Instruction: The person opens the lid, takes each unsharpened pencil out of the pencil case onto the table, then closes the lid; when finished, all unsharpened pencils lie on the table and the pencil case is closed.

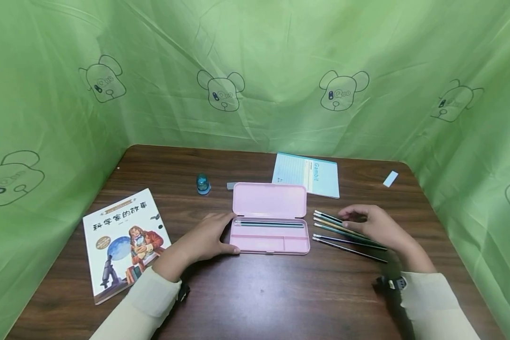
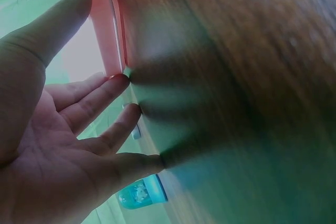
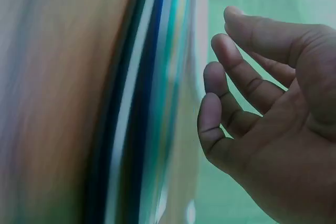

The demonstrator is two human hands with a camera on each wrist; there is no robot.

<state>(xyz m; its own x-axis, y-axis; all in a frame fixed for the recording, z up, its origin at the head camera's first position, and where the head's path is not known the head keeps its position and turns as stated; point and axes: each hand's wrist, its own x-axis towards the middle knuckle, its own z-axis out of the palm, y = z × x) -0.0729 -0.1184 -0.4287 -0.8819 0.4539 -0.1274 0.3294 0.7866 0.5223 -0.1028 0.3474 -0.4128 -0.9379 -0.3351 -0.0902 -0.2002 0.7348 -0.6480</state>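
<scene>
Cream sleeves (image 1: pixel 433 302) frame the worktop (image 1: pixel 272 293) as the left hand (image 1: pixel 210 238) rests flat-fingered on the open pink pencil case (image 1: pixel 269 219) and the right hand (image 1: pixel 376 224), fingers loose, hovers over loose pencils (image 1: pixel 344 236) at three o'clock: light, stiff, roll-prone, probably best pinched mid-shaft.

On the table (image 1: pixel 255 293), the open pencil case (image 1: pixel 269 225) sits at the centre of the frame, with pencils (image 1: pixel 268 224) lying in its tray. The left hand (image 1: pixel 208 238) rests against its left edge; the right hand (image 1: pixel 376 225) lies over the loose pencils (image 1: pixel 337 233) just right of it. A book (image 1: pixel 125 241) lies at lower left. Behind the case are a notebook (image 1: pixel 307 174), a pencil sharpener (image 1: pixel 203 184) and what may be an eraser (image 1: pixel 231 186). A slip of paper (image 1: pixel 390 179) lies at upper right.
</scene>
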